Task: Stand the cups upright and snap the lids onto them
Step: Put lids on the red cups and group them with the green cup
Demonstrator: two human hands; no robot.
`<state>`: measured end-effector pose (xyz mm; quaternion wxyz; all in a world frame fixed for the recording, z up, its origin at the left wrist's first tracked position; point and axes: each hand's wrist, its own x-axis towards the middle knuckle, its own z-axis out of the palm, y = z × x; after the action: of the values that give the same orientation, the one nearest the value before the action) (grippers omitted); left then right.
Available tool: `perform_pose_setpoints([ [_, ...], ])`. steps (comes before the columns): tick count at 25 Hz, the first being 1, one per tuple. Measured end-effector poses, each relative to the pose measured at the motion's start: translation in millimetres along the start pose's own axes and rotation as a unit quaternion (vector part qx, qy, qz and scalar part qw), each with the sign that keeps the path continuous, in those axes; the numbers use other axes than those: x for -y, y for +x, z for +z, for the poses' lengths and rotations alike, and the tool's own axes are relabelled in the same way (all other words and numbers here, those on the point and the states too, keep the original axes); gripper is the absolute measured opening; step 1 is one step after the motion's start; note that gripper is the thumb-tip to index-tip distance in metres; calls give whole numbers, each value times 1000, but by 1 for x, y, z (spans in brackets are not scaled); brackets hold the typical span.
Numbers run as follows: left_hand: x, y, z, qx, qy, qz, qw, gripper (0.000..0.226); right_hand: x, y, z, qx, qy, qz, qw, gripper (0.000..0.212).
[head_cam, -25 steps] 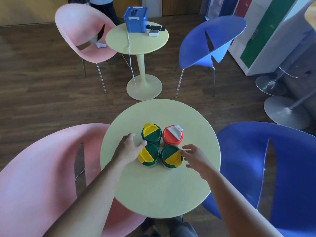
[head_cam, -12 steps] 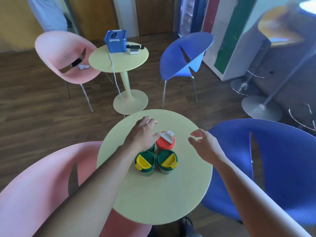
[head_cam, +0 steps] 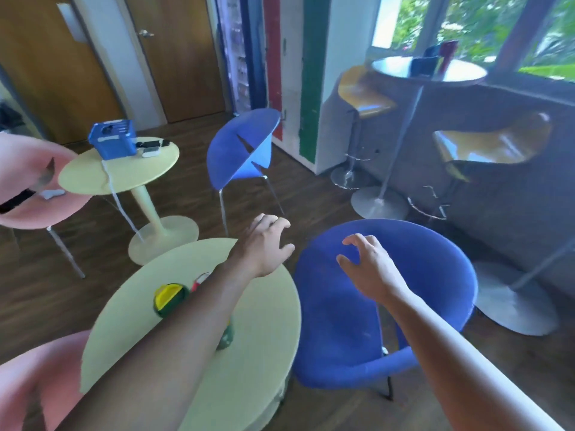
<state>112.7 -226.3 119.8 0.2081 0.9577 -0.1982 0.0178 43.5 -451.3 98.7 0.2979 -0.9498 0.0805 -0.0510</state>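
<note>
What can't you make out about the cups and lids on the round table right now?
Head view only:
- Green cup with yellow lid: motion-blurred, so the lid's seating is unclear.
- Red lid: only a sliver shows beside the left forearm.
- Another green cup: mostly hidden behind that forearm.
- A fourth cup: not visible at all.

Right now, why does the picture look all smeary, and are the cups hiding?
Head view: motion blur smears the whole picture; the left arm covers most cups, leaving one green cup with a yellow lid; bright window light glares top right.
</note>
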Motion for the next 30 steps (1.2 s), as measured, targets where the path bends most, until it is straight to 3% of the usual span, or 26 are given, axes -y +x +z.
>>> perform_pose_setpoints([
  [7,-177,34,49,-12,12,69,997,50,-123,-37,-126,-77,-17,2,997,43],
  [17,-389,94,117,16,-31,176,984,52,-266,-66,-270,-180,-24,73,981,44],
  [30,-628,282,222,54,-94,293,950,52,-458,11,-437,-271,-35,183,944,40],
])
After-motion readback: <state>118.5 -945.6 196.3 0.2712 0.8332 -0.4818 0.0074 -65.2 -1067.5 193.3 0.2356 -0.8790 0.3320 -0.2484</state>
